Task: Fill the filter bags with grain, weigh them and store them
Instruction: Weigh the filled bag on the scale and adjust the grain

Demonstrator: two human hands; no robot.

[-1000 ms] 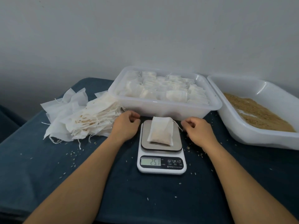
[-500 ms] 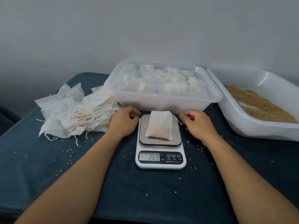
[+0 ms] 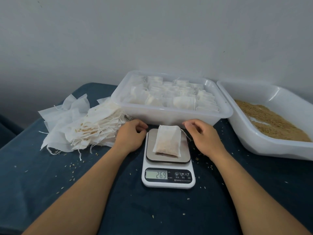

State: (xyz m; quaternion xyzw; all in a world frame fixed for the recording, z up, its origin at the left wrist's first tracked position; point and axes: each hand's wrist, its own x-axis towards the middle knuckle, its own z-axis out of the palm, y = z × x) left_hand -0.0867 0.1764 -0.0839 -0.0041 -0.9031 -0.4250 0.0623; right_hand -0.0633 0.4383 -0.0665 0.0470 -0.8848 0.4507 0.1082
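Scale: one scale (image 3: 168, 167); display reads 26.9.
Filled bag: one filter bag (image 3: 167, 140) lies flat on the platform.
Left hand (image 3: 131, 135): left of scale, fingers loosely curled, holding nothing.
Right hand (image 3: 202, 135): right of scale, fingers loosely curled, empty.
Trays: two; storage tray (image 3: 169, 114) behind scale, grain tray (image 3: 271, 146) to its right.
Empty bags: one pile (image 3: 81, 126), left of scale; number cannot be counted.

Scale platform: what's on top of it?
One filled filter bag lies flat on the scale, display reading 26.9. The platform under the bag is covered. Neither hand touches the bag.
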